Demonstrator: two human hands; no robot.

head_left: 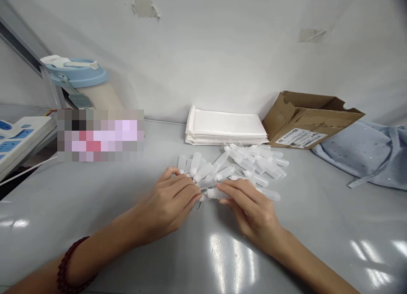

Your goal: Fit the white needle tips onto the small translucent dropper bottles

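Small translucent plastic squeeze bottles (243, 162) lie in a loose pile on the grey table (143, 264). At the front of the pile, my right hand (251, 207) is closed, fingers and thumb gripping the body of one squeeze bottle (213, 194), which lies sideways with its neck to the left. My left hand (171, 200) is closed in a pinch at that bottle's cap end, where a thin loop (198, 205) shows under the fingertips. Exactly what the left fingertips hold is partly hidden. Other bottles touch or sit just beyond both hands.
Behind the pile lies a stack of white padded envelopes (227, 123). An open cardboard box (311, 120) stands to its right, beside a grey-blue cloth (365, 154). At left are a blue-lidded tumbler (79, 75), a blurred-out object (101, 135) and a power strip (22, 137).
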